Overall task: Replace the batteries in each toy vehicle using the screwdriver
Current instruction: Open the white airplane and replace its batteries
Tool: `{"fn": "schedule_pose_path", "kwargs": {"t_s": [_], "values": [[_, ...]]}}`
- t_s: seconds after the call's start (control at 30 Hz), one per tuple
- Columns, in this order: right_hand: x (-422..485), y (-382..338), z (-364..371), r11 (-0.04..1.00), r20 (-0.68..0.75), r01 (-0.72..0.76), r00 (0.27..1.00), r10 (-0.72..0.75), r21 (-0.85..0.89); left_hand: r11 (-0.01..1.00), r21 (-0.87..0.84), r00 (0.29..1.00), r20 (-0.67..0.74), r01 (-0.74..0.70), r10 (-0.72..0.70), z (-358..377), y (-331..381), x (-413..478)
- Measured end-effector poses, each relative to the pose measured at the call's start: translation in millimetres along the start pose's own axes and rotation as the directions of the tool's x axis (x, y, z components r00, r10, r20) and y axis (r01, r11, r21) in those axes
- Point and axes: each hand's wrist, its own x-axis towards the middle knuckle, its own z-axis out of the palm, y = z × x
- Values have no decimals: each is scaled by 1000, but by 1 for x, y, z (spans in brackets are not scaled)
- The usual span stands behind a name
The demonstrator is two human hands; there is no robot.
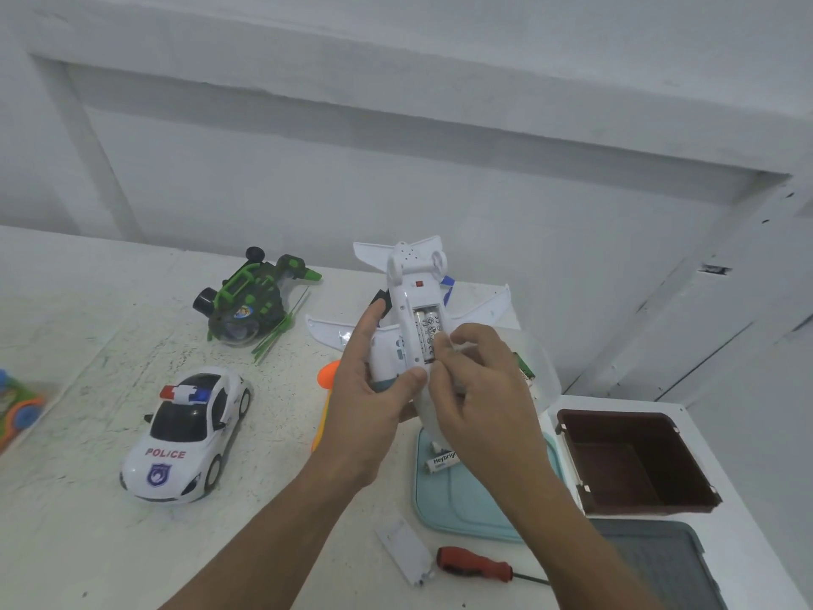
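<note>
Fingers (443,345) on batteries (426,330) in plane (409,275) (cover (402,550) on table (88,543)), battery (440,462) on teal tray (462,515)

On the hood of the white car (187,433): "POLICE" in red capitals. Just below it, a blue shield badge (158,474), inner mark too small to read. On the battery (440,462) lying in the teal tray (462,517): "Heybrigh", the rest hidden; smaller line beneath illegible. On the batteries (426,334) in the open bay of the plane (411,275): rows of small round symbols, not readable. On the helicopter (246,297): a round coloured sticker (241,311), too blurred to read.
</note>
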Motion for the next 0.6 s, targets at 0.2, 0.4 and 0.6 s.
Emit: {"fn": "schedule_pose_path", "kwargs": {"t_s": [0.2, 0.4, 0.6], "values": [[9, -1, -27, 858, 198, -316, 946, 256, 405, 1000, -26, 999, -38, 1, -2, -3, 5, 2], [-3, 2, -43, 701, 138, -488, 858, 495, 521, 1000, -21, 996, -91, 13, -15, -11, 9, -7], [-54, -2, -33, 862, 260, -503, 843, 472, 66, 1000, 7, 992, -128, 11, -9, -25, 12, -19]]}}
